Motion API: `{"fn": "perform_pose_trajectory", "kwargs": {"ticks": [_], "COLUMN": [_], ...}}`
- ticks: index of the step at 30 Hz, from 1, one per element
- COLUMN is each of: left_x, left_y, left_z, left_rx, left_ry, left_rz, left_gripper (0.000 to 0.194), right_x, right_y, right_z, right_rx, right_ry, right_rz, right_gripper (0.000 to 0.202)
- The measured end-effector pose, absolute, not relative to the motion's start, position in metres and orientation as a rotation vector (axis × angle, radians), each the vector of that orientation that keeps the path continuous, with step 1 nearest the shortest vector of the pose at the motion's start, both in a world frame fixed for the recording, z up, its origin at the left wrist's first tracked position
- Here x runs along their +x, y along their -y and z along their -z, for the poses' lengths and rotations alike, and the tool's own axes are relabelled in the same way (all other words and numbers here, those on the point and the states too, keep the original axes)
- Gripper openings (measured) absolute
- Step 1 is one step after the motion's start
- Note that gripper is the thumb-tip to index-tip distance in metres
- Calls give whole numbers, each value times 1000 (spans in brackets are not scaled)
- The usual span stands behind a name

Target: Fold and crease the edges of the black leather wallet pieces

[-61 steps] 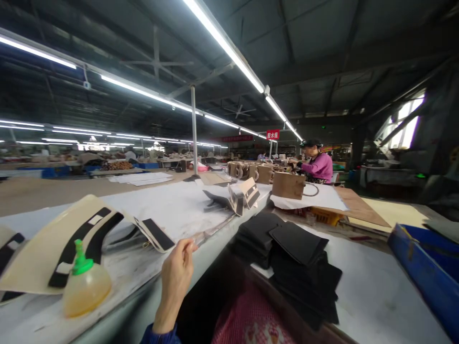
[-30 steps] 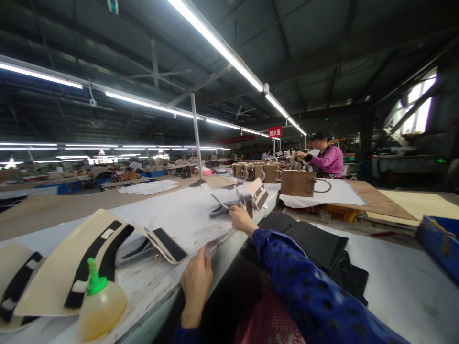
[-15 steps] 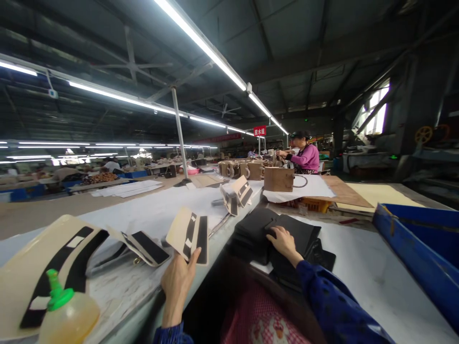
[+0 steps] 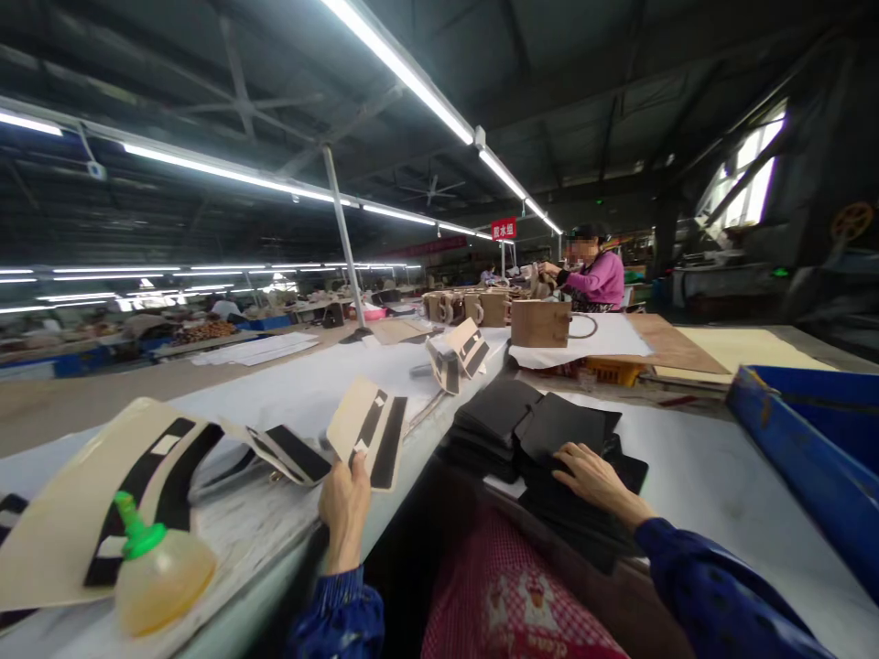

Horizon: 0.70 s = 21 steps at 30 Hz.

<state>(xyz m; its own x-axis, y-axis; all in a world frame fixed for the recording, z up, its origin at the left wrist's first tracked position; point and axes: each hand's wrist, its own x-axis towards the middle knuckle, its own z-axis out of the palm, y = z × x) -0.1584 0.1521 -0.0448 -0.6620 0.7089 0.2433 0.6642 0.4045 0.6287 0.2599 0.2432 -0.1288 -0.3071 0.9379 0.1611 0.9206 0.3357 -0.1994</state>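
Note:
My left hand (image 4: pixel 345 505) is closed on the lower edge of a cream panel (image 4: pixel 352 416) with black strips and a small white patch, held at the table's edge. My right hand (image 4: pixel 596 480) lies on a pile of flat black pieces (image 4: pixel 495 416), fingers stretched over the near edge of an upper piece (image 4: pixel 567 426); whether it grips that piece is not clear. Left of my left hand, a similar cream piece (image 4: pixel 292 453) rests folded on the table. A larger cream panel with black strips (image 4: pixel 147 439) stands behind a squeeze bottle (image 4: pixel 165 581) of amber liquid with a green cap.
More striped cream pieces (image 4: pixel 468 346) sit farther along the white-covered table (image 4: pixel 295 389). Brown bags (image 4: pixel 540 323) stand in a row beyond. A blue bin (image 4: pixel 775 439) is at the right. Across the tables, a person in a purple top (image 4: pixel 604 279) works.
My right hand has moved right across the black pile, and its fingers now lie nearer the edge of an upper piece. My left hand keeps hold of the cream panel. The view has shifted slightly.

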Motion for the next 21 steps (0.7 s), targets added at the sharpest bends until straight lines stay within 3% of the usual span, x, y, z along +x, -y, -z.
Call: {"fn": "perform_pose_trajectory", "kwargs": {"ticks": [5,11,14,18,21], "left_x": [-162,-155,-158,-160,-155], "left_y": [-155,-150,-150,-152,-141], "left_z": [48,45,42,34,21], "left_rx": [1214,1220,1199,1163,1151], "left_ry": [-2478,-2341,-2325,-2345,-2363], "left_rz": [-1404,-1692,-1757,-1847,-1960], "left_gripper": [32,33,23,9,16], "right_x": [290,317,323,331,335], "right_y": [-222,-214,-210,-207,-208], "right_z": [122,126,129,138,144], "right_rx": [-1609,-1675,-1592,-1520,-1463], "right_ry": [2497,2464,2425,2256,2115], "right_rz": [-257,-439,-484,-410,-347], "right_gripper": [86,105,92,42,28]}}
